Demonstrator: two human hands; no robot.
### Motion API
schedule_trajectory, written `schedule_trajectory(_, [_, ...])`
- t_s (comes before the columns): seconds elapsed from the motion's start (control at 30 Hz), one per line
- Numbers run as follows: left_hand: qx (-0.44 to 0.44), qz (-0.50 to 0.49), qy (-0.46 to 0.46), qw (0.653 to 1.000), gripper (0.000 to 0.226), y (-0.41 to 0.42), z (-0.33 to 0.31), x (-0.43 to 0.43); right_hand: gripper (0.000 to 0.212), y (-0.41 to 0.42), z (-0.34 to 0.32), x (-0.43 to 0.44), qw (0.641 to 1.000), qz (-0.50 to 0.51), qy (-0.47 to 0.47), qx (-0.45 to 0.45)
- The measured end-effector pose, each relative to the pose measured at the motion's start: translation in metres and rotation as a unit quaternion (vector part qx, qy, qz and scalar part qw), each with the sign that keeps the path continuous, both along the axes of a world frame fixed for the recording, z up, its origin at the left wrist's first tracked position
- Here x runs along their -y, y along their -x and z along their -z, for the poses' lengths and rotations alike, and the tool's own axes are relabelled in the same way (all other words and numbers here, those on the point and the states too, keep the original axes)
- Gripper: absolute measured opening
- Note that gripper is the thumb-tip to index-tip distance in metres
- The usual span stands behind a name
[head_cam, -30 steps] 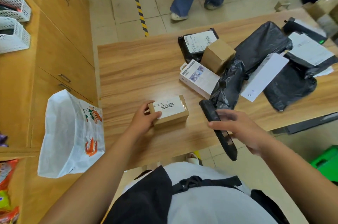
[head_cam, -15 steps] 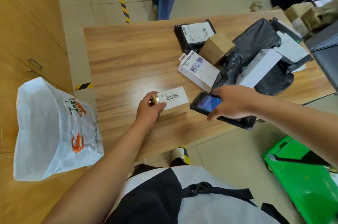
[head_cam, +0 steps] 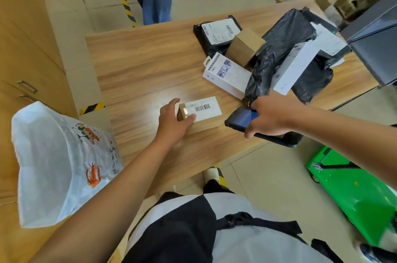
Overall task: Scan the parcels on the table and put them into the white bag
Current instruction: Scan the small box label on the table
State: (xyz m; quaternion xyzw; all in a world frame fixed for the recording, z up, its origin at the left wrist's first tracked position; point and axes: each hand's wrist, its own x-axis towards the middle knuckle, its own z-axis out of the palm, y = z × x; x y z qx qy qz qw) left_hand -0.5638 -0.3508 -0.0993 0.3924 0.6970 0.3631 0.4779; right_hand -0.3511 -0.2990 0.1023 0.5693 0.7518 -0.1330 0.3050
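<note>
Near the front edge of the table, the left hand gripped the brown parcel by its end, label up (likely to present the barcode). The right hand, fingers wrapped around the scanner, held it just beside the parcel. The white bag stood off to the left.

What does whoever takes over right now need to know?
Left hand grips the left end of the labelled cardboard box, which lies flat on the table, barcode up.
Right hand holds the scanner just right of that box, screen lit.
White bag sits left of the table; contents hidden.
Scan result cannot be told. Left: bag this box, then scan and bag the pile of parcels at the far right.
</note>
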Motion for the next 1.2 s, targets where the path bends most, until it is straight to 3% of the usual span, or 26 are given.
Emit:
schedule_trajectory(0.2, [-0.034,0.147,0.002,0.989,0.109,0.023,0.0,-0.005,0.047,-0.007,-0.005,0.01,1.0,0.021,-0.006,-0.01])
schedule_trajectory(0.37, [-0.05,0.158,-0.017,0.986,0.089,0.021,0.0,-0.007,0.05,-0.011,-0.012,0.014,0.996,0.065,0.013,-0.058])
schedule_trajectory(0.5, [-0.021,0.088,-0.028,0.995,0.084,0.028,-0.006,0.007,0.061,-0.005,-0.008,0.017,0.978,0.13,0.06,-0.153])
schedule_trajectory(0.63, [0.003,-0.005,-0.017,1.0,0.094,0.052,-0.01,0.035,0.103,0.018,0.001,0.023,0.924,0.23,0.12,-0.281])
schedule_trajectory(0.73, [0.012,-0.094,-0.014,0.995,0.101,0.08,-0.014,0.067,0.117,0.044,0.01,0.029,0.898,0.242,0.136,-0.341])
schedule_trajectory(0.97, [-0.014,-0.339,-0.021,0.94,0.086,0.156,-0.015,0.149,0.062,0.101,0.033,0.046,0.843,0.247,0.218,-0.425])
schedule_trajectory(1.2, [-0.033,-0.531,0.0,0.847,0.076,0.221,0.004,0.198,0.043,0.133,0.04,0.063,0.817,0.238,0.249,-0.463])
